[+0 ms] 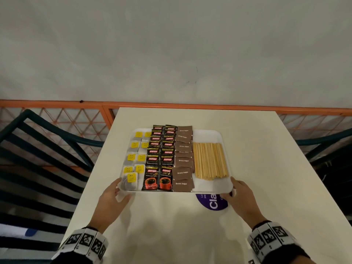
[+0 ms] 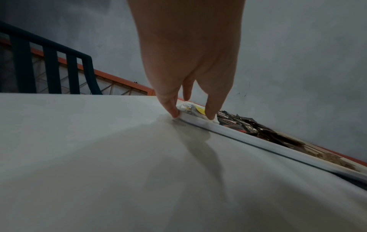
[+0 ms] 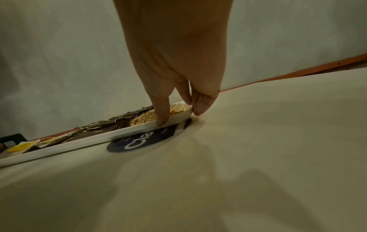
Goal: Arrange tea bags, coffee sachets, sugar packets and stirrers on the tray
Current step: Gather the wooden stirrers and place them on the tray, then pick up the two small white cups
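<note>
The table (image 1: 247, 149) is carrying the tray (image 1: 209, 135), which both hands are gripping at its near corners. Beyond the fingers, stirrers (image 1: 209, 161), sugar packets (image 1: 183, 161), coffee sachets (image 1: 162, 159) and tea bags (image 1: 134, 159) are lying in tidy columns. The left hand (image 1: 112, 199) and right hand (image 1: 242, 197) are pinching the rim, thumbs on its near edge. The arranging looks finished; next probably comes squaring or lifting the tray level, so nothing slides.

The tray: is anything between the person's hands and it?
Nothing visible. The left hand and right hand already grip the tray at its near corners, fingers on the rim.
</note>
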{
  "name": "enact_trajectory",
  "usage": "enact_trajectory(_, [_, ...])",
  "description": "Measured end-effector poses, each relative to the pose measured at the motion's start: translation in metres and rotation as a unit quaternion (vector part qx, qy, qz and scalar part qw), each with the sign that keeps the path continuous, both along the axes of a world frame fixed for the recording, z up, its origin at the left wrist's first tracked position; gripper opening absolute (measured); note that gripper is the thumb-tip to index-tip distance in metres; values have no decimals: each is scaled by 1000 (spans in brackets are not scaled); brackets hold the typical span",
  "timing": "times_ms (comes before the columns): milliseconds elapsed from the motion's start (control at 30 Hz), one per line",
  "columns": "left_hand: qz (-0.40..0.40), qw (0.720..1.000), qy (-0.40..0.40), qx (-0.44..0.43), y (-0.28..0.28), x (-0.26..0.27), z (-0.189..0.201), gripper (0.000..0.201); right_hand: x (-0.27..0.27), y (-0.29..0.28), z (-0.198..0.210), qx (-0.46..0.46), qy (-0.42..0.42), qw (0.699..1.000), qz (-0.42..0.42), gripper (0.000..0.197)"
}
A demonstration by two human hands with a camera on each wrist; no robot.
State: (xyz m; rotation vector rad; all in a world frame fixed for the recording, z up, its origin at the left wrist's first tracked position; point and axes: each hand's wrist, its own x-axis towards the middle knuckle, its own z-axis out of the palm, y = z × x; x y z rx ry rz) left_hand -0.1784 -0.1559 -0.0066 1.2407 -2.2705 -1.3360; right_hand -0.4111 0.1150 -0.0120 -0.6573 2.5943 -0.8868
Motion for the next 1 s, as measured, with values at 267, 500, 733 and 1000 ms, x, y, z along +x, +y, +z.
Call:
enact_trajectory(267, [-29,999,35,-13,-37,-38,1,40,-35,-42,-7,-20,23,999,21,38])
enact_trajectory(500, [-22,999,33,-20,-58,-49,-2,38,-56,-67,-16,-35,6,999,8,32])
enact_trajectory(733, [-10,1000,4,-27,-60,-51,1,45,-51,-71,-14,-51,-15,999,-14,27])
enact_trajectory(1000, [12,990,-66,-121,-36,-37,-17,46,-17,-52,-4,-2,-60,996,-65,64])
